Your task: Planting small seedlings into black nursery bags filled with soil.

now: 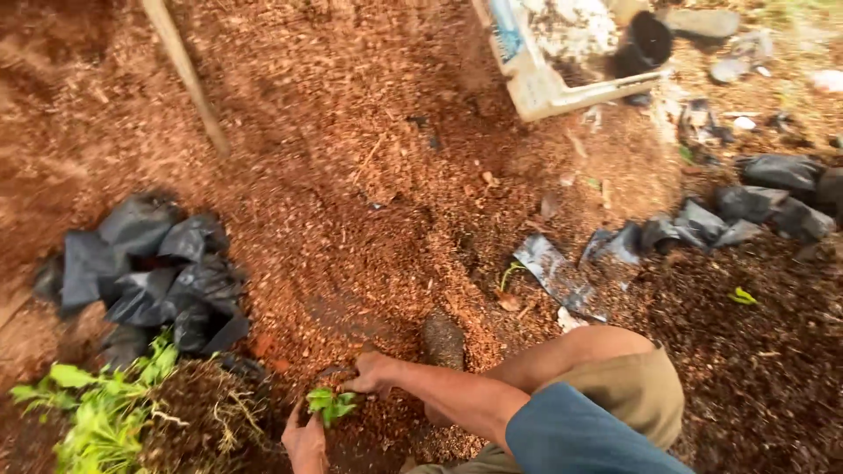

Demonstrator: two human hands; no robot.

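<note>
The small green seedling with a few soft leaves (330,404) stands low in the frame, between the two hands, in the reddish-brown loose mix of sawdust and soil (351,193) that covers the ground. The left hand (305,441) is just below the seedling, and its grip seems to close around the stem near the base, but the view is blurred and I cannot tell this for sure. The right hand (372,372) rests with bent fingers on the mix just beside the plant; if it grasps something, the picture does not show it.

In my judgement the seedling is very light, soft and fragile; leaves and stem can bruise or break easily. It is safer to take it low, at the stem base or under the root clump, with gentle fingers.

To the left lie crumpled black plastic nursery bags (149,272) and a bunch of more green seedlings with roots (105,412). A white crate (544,88) lies at the top.
</note>
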